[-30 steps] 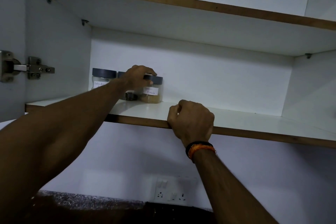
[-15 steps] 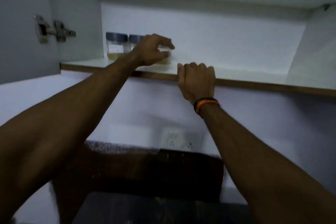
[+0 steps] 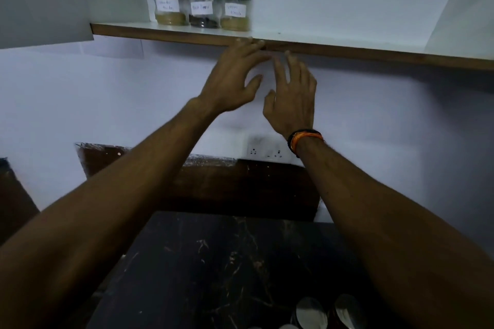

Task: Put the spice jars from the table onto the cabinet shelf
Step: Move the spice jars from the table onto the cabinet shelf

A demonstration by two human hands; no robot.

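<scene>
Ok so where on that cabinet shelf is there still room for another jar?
The shelf is bare from the right-hand jar to the right cabinet wall. The left end is crowded: three spice jars stand side by side, with a narrow strip before the left wall.

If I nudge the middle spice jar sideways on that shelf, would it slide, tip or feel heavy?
The middle jar is probably light: its dark contents fill only the bottom. It would likely slide rather than tip, being squat on a smooth white shelf. Expect it to bump its neighbours, the left jar and right jar, which stand very close beside it.
</scene>
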